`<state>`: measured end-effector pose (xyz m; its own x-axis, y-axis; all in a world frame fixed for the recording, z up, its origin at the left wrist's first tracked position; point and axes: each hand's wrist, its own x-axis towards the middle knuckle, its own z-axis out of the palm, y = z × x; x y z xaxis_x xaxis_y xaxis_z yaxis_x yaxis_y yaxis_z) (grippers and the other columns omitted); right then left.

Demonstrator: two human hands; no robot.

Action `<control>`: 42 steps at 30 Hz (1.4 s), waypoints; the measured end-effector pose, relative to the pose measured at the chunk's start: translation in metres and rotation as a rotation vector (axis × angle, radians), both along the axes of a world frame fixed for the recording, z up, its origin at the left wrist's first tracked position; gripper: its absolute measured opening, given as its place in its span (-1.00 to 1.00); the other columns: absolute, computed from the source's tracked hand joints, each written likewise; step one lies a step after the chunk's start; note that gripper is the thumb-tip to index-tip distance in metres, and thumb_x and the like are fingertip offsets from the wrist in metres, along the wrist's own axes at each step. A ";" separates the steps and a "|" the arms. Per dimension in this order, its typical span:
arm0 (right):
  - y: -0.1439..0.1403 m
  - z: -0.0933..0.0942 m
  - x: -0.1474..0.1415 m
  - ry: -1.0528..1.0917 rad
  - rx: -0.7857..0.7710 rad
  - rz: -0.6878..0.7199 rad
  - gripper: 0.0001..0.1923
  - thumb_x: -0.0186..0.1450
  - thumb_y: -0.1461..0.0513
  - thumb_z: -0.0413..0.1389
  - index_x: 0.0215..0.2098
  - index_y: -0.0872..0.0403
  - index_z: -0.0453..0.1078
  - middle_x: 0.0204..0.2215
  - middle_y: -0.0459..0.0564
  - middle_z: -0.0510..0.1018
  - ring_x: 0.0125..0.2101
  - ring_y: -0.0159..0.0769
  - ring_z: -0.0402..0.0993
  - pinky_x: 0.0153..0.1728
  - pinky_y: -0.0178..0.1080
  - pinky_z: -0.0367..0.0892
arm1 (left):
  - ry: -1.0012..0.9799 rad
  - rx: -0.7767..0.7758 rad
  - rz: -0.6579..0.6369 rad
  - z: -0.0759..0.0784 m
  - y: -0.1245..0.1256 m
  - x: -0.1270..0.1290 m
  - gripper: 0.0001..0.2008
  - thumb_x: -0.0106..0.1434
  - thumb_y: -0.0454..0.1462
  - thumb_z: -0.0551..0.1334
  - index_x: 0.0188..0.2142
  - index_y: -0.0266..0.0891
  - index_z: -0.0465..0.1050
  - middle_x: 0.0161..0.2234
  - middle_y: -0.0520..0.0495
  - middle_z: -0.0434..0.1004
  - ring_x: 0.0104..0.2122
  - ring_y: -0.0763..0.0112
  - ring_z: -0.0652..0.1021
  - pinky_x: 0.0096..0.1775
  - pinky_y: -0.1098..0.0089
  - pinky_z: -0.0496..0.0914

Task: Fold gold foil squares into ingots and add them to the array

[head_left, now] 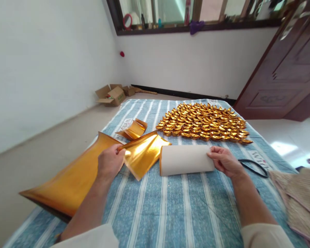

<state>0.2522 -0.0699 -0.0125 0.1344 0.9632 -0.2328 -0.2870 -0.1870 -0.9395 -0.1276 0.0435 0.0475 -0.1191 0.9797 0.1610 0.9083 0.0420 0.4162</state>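
My left hand (110, 162) pinches the left corner of a shiny gold foil sheet (146, 153), which slants up and to the right. In the fingers of my right hand (226, 160) is the right edge of a white-backed sheet (187, 160), its left edge showing a strip of gold. The two sheets meet or overlap near the middle. Beneath and beside my left forearm lies a large curved gold sheet (74, 172). A smaller curled gold foil piece (134, 129) rests just beyond my left hand.
Many folded gold foil ingots (201, 122) cover the far right of the striped cloth (173, 213). A black cord loop (254, 168) and a beige cloth (299, 196) lie at right. Cardboard boxes (115, 95) stand on the floor behind, and a brown door (281, 69) at far right.
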 end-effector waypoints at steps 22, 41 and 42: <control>-0.007 0.004 -0.013 0.200 0.194 0.086 -0.71 0.04 0.15 0.30 -0.30 0.09 0.45 -0.61 -0.12 0.52 -0.84 -0.53 0.19 -0.83 -0.43 0.15 | 0.100 0.469 -0.745 -0.035 -0.112 0.154 -0.43 0.19 -0.43 0.10 0.21 -0.45 0.11 0.20 -0.41 0.20 0.24 -0.01 0.16 0.15 -0.06 0.14; -0.012 0.012 -0.013 0.093 0.281 0.121 -0.56 0.00 -0.10 0.27 -0.41 0.06 0.38 -0.53 0.01 0.58 -0.75 -0.39 0.36 -0.73 -0.34 0.21 | -0.479 0.405 -0.676 0.000 -0.096 0.136 -0.66 0.32 -0.34 0.02 0.02 -0.28 0.42 -0.03 -0.18 0.52 -0.02 0.26 0.50 0.05 0.28 0.35; -0.011 0.013 -0.014 0.067 0.291 0.104 -0.59 0.02 -0.07 0.28 -0.40 0.06 0.38 -0.51 0.01 0.58 -0.73 -0.39 0.37 -0.70 -0.34 0.23 | -0.573 0.335 -0.617 0.008 -0.095 0.135 -0.68 0.31 -0.31 0.03 -0.01 -0.25 0.44 -0.07 -0.13 0.54 -0.04 0.26 0.51 0.03 0.29 0.36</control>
